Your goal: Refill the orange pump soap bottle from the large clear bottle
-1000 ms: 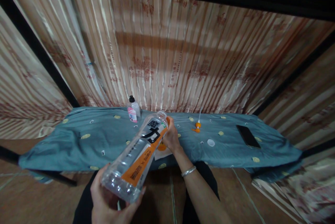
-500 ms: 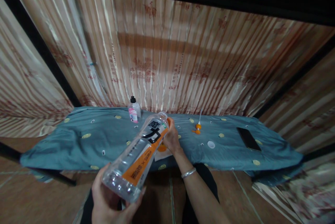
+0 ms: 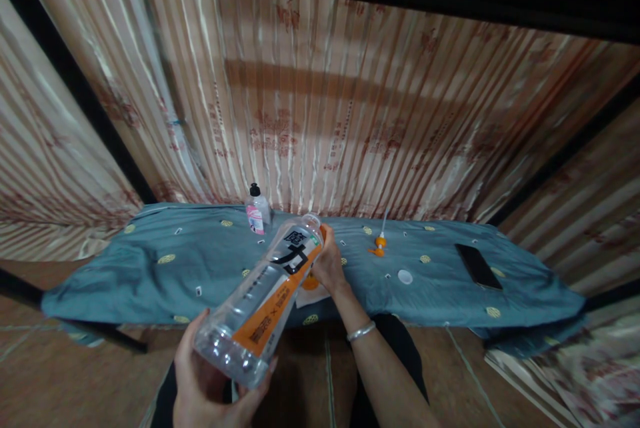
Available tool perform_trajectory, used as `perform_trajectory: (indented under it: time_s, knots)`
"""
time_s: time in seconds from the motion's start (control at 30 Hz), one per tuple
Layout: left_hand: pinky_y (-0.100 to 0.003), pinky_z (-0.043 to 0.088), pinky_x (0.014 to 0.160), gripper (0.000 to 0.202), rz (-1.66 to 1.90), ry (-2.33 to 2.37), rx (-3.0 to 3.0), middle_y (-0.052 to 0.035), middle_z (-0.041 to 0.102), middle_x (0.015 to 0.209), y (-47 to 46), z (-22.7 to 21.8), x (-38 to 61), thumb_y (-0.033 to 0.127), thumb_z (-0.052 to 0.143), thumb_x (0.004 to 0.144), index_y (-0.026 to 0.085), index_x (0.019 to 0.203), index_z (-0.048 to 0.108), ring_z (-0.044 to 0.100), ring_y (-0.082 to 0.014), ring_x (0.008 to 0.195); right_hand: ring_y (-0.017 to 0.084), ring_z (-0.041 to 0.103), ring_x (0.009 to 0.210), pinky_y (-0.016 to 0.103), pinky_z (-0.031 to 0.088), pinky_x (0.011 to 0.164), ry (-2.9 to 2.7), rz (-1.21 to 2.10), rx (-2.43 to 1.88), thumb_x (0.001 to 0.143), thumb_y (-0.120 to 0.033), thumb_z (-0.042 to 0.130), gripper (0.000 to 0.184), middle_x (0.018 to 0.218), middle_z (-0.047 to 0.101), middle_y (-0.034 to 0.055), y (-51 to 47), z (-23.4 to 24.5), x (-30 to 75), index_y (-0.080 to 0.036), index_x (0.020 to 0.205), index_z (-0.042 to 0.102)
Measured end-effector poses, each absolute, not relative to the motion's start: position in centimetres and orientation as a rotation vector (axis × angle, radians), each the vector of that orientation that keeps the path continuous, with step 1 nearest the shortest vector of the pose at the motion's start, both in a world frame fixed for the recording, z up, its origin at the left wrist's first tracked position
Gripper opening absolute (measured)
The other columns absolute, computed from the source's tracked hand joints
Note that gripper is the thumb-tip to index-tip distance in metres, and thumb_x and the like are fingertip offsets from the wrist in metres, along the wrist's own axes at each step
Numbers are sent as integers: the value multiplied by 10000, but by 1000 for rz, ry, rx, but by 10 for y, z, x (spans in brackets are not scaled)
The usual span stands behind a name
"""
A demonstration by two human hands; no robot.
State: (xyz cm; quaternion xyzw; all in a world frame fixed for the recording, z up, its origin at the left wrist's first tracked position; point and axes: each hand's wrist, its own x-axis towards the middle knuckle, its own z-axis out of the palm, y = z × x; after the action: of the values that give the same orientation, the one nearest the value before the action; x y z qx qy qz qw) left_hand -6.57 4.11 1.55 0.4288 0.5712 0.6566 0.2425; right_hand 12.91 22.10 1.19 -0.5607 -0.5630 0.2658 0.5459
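My left hand [image 3: 210, 388] grips the base of a large clear plastic bottle [image 3: 263, 301] with an orange and black label. The bottle is tilted, its open neck pointing away toward the table. My right hand [image 3: 327, 265] is closed at the bottle's neck, with something orange showing between the fingers; I cannot make out what it is. A silver bracelet [image 3: 361, 330] sits on my right wrist. A white bottle cap [image 3: 405, 276] lies on the cloth to the right of my right hand.
A blue-grey patterned cloth [image 3: 175, 268] covers a low table. On it stand a small bottle with a pink label and black cap [image 3: 257, 212], an orange nozzle with a white tube [image 3: 379, 242], a dark phone [image 3: 478, 266] and a paper under my hand. Striped curtains hang behind.
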Motion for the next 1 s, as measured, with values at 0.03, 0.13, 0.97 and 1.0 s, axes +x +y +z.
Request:
perform_trajectory:
  time_s: [0.03, 0.13, 0.97, 1.0]
  knots:
    - [-356, 710, 692, 979, 1795, 1558, 1166, -61, 804, 1197, 41, 17, -64, 370, 1039, 581, 334, 1441, 575, 837, -296, 903, 350, 812, 1189, 453, 640, 1044, -1334, 634, -1332, 767, -324, 848, 673, 1274, 827, 129, 221, 12, 129, -214, 1375, 582]
    - [-333, 694, 658, 978, 1816, 1575, 1123, -72, 801, 1188, 38, 24, -54, 423, 1017, 617, 320, 1482, 572, 831, -282, 877, 353, 812, 1194, 453, 643, 1038, -1333, 637, -1339, 767, -327, 851, 682, 1275, 828, 132, 221, 13, 129, -214, 1382, 580]
    - [-311, 656, 826, 955, 1926, 1528, 966, -80, 703, 1273, 36, 38, -37, 401, 1040, 533, 277, 1360, 577, 743, -247, 1056, 351, 808, 1205, 444, 638, 1047, -1336, 647, -1335, 773, -328, 867, 683, 1277, 828, 127, 221, 12, 130, -218, 1387, 589]
    - [-317, 657, 828, 953, 1924, 1535, 966, -81, 706, 1268, 36, 38, -37, 403, 1040, 533, 277, 1358, 580, 744, -251, 1058, 355, 807, 1206, 448, 637, 1048, -1335, 647, -1339, 774, -333, 867, 681, 1277, 828, 130, 221, 12, 130, -217, 1386, 591]
